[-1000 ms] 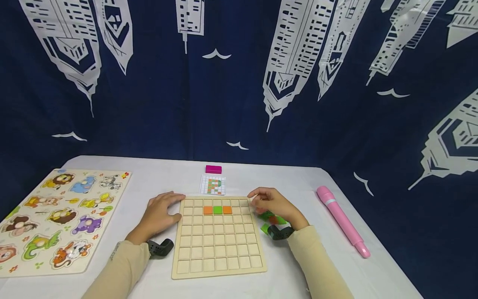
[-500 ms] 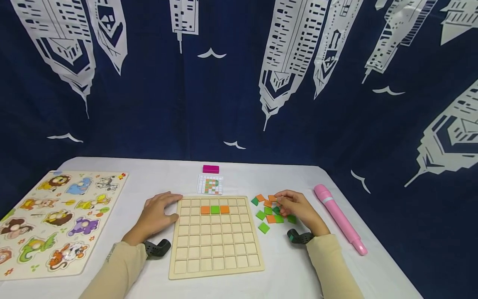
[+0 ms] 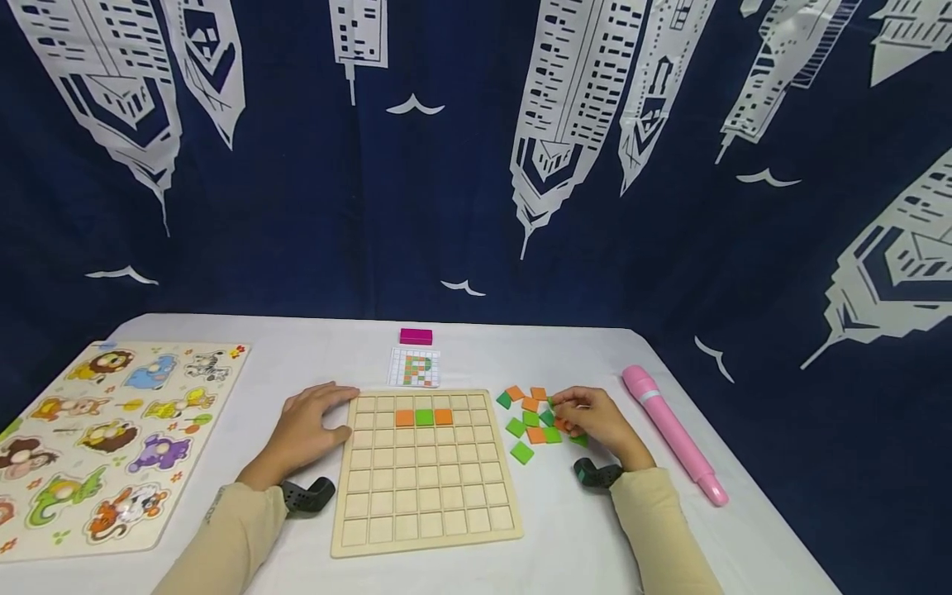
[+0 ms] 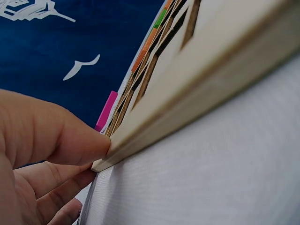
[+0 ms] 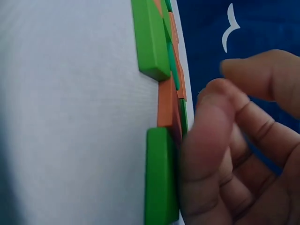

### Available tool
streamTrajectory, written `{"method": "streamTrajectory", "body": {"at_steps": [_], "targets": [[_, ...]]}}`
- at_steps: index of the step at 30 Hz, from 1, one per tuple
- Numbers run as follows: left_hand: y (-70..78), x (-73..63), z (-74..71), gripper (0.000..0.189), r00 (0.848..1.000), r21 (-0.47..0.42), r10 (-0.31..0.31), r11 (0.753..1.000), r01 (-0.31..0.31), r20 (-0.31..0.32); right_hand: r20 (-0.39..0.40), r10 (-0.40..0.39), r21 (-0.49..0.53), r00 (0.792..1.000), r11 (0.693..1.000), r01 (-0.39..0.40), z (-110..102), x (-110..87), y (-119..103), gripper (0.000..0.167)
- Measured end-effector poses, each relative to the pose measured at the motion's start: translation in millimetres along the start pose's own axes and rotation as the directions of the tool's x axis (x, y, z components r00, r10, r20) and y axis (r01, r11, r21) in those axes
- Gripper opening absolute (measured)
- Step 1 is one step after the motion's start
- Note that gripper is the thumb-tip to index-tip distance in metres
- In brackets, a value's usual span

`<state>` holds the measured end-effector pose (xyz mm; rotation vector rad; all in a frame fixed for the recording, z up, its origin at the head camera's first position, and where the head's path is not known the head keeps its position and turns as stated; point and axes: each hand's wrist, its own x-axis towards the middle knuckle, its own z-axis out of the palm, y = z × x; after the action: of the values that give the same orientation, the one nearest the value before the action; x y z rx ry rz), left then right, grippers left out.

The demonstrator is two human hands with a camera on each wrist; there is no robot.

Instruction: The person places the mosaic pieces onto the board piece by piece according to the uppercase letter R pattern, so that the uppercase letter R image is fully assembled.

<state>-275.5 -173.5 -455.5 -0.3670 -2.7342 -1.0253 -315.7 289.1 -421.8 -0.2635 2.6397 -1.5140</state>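
A wooden grid board (image 3: 426, 479) lies flat on the table. Two orange tiles (image 3: 405, 418) and one green tile (image 3: 424, 417) sit in a row near its top. My left hand (image 3: 301, 430) touches the board's upper left edge; in the left wrist view the thumb (image 4: 79, 140) lies against the edge, with the other fingers at the corner. Right of the board, my right hand (image 3: 598, 421) is over the far side of a scatter of loose green and orange tiles (image 3: 530, 419). Its fingers bend loosely, and no tile shows between thumb and fingertips in the right wrist view.
Behind the board lie a small pattern card (image 3: 415, 368) and a magenta block (image 3: 416, 336). An animal puzzle board (image 3: 119, 446) is at the left, a pink cylindrical stick (image 3: 673, 434) at the right. A dark blue printed curtain (image 3: 312, 207) hangs behind the table.
My right hand has moved right from near the board's upper right corner, uncovering the loose tiles, and its fingers now work among those at the right. The left hand stays at the board's edge.
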Motion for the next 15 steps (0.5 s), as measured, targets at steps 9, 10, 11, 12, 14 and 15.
{"method": "streamTrajectory", "body": {"at_steps": [9, 10, 11, 12, 14, 15], "targets": [[-1.2, -1.4, -1.2, 0.058, 1.0, 0.006, 0.015, 1.0, -0.015, -0.011, -0.026, 0.029, -0.149, 0.999, 0.988, -0.032, 4, -0.5, -3, 0.023], [-1.2, -1.3, -1.2, 0.058, 1.0, 0.005, 0.016, 1.0, -0.016, -0.011, -0.033, 0.036, -0.166, 0.999, 0.985, -0.041, 4, -0.9, -4, 0.023], [-1.0, -1.3, -1.1, 0.058, 1.0, 0.005, 0.016, 1.0, -0.016, -0.011, -0.04, 0.043, -0.181, 0.998, 0.982, -0.049, 5, -1.4, -6, 0.023], [-0.7, -1.2, -1.1, 0.058, 1.0, 0.005, 0.017, 1.0, -0.017, -0.011, -0.049, 0.049, -0.197, 0.998, 0.979, -0.057, 6, -1.8, -7, 0.023], [0.0, -0.8, -0.9, 0.058, 1.0, 0.004, 0.017, 1.0, -0.017, -0.01, -0.066, 0.054, -0.227, 0.996, 0.972, -0.067, 7, -2.5, -9, 0.022], [0.4, -0.6, -0.8, 0.058, 1.0, 0.003, 0.018, 1.0, -0.018, -0.01, -0.075, 0.054, -0.242, 0.996, 0.968, -0.071, 8, -2.7, -10, 0.022]]}}
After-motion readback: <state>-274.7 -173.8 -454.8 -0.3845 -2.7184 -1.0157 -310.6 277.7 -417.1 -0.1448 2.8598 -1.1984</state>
